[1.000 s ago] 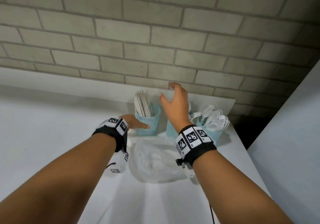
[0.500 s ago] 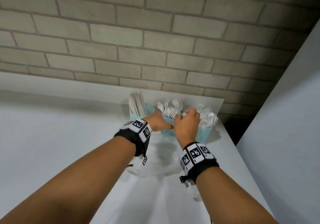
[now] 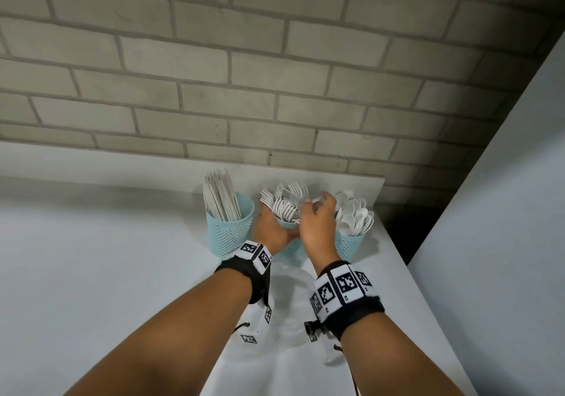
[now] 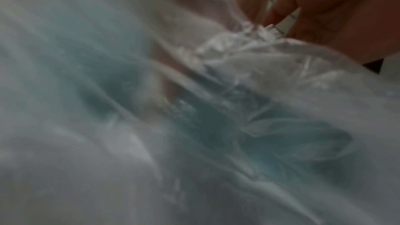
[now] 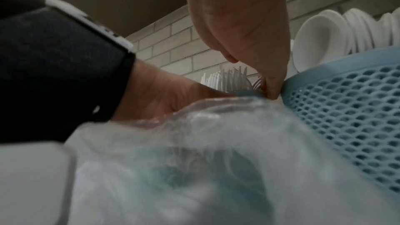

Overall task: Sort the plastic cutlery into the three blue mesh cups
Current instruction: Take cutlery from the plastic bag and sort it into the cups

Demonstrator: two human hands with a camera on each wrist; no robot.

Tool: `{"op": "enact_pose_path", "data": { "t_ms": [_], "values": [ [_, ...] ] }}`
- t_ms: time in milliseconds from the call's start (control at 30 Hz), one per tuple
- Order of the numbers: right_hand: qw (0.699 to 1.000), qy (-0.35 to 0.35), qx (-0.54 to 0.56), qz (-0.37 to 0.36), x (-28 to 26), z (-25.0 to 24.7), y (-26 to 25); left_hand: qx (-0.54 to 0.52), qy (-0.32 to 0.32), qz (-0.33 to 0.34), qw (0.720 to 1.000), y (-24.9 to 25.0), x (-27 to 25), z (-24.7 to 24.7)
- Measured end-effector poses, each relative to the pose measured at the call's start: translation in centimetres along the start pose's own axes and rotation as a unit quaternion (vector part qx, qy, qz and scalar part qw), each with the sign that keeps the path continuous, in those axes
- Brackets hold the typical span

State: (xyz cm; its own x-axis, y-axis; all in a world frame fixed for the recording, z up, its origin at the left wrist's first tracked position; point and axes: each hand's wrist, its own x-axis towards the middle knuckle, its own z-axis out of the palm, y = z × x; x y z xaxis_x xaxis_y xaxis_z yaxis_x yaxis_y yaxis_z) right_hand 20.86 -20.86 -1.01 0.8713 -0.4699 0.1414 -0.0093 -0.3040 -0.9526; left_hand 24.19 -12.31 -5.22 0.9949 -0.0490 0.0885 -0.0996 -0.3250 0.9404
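With my L hand (image 3: 272,230) cupping the mid cup (image 3: 289,247) and R hand (image 3: 316,222) fingers curled over the forks (image 3: 282,204), pinch unclear, I judge a snagged bag (image 3: 287,304) could tip it.

No readable text, labels or numbers

A wall (image 3: 244,68) of pale grey-beige bricks with lighter mortar fills the upper part of the head view. Below it runs a white bench (image 3: 76,258), its far edge against the bricks and its right end stopping short of a dark gap (image 3: 406,230). A plain white panel (image 3: 504,212) rises at the right. The light is dim and even, with soft shadows on the bench.
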Motion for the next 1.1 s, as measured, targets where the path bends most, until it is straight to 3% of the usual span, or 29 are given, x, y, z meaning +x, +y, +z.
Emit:
{"op": "enact_pose_path", "data": {
  "t_ms": [233,400,567,700,900,1000,1100],
  "values": [
    [1.000,0.010,-0.021,0.015,1.2,-0.1,-1.0,-0.084,-0.083,0.032,0.993,1.1,-1.1,-1.5],
    [0.998,-0.051,-0.018,-0.032,1.4,-1.2,-1.0,-0.120,-0.138,-0.009,0.983,0.3,-0.6,-2.5],
    [0.988,-0.152,-0.009,-0.037,0.5,-2.3,-1.1,-0.115,-0.106,0.011,0.988,-0.5,-1.1,-1.7],
    [0.984,-0.153,-0.046,-0.078,-0.3,-3.4,-1.3,-0.142,-0.072,0.028,0.987,-0.6,-1.3,-1.4],
    [0.961,-0.260,-0.074,-0.059,-0.8,-2.5,0.2,-0.155,-0.098,0.052,0.982,-0.3,-1.3,-2.0],
    [0.963,-0.251,-0.088,-0.051,0.3,-1.0,0.7,-0.158,-0.131,0.075,0.976,-0.5,-1.2,-2.3],
    [0.971,-0.220,-0.070,-0.062,1.6,0.3,-0.1,-0.137,-0.136,0.057,0.980,-0.9,-0.7,-2.4]
  ]
}}
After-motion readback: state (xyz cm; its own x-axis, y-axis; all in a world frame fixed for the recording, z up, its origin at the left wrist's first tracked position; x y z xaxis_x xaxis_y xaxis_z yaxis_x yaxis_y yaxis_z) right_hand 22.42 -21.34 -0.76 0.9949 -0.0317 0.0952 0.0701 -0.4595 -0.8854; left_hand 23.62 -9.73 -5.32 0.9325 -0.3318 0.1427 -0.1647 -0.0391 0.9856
